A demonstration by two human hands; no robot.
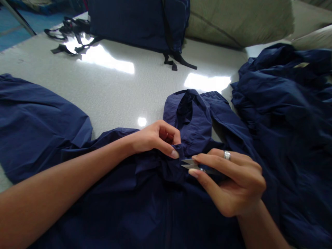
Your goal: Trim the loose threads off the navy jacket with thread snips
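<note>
In the head view, I see the left hand (pixel 153 138) pinching the navy garment (pixel 124 193), which lies spread on the pale table (pixel 116 93). The right hand (pixel 233 176) grasps the small snips (pixel 188 161), blades parted, tips just beside the left hand's thumb.

The garment (pixel 121 200) is thin, crinkled cloth with a faint sheen — the snips (pixel 194 166) have metal blades, the ring (pixel 227 155) is shiny metal, the worktop (pixel 116 93) glossy.
</note>
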